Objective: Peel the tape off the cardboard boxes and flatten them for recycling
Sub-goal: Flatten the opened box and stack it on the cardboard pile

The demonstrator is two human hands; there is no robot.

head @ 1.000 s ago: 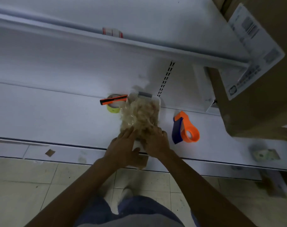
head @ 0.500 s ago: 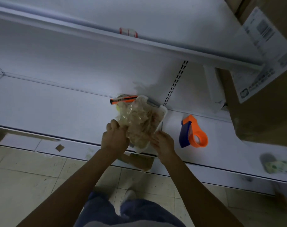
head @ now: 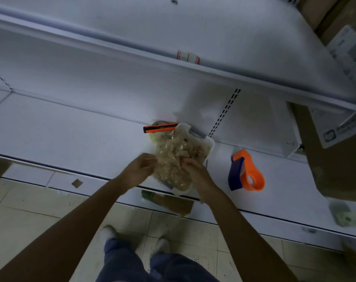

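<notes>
Head view: both my arms reach to a white shelf (head: 71,129).
Tape wad (head: 173,151): crumpled clear tape heaped in a white tray (head: 212,146) on the shelf; its long axis runs roughly 12 to 6 o'clock, near end at the shelf's front edge.
Left grip (head: 139,169): at the wad's 9 o'clock edge, fingers curled; too blurred to tell whether it grasps.
Right grip (head: 195,173): at the wad's 4 o'clock side, fingers dug in, grasping the wad.
Utility knife (head: 159,128): orange, at the wad's 11 o'clock, lying 9 to 3.
Tape dispenser (head: 247,174): at 3 o'clock, apart.
Cardboard box (head: 335,159): farther out at 3 o'clock.
</notes>
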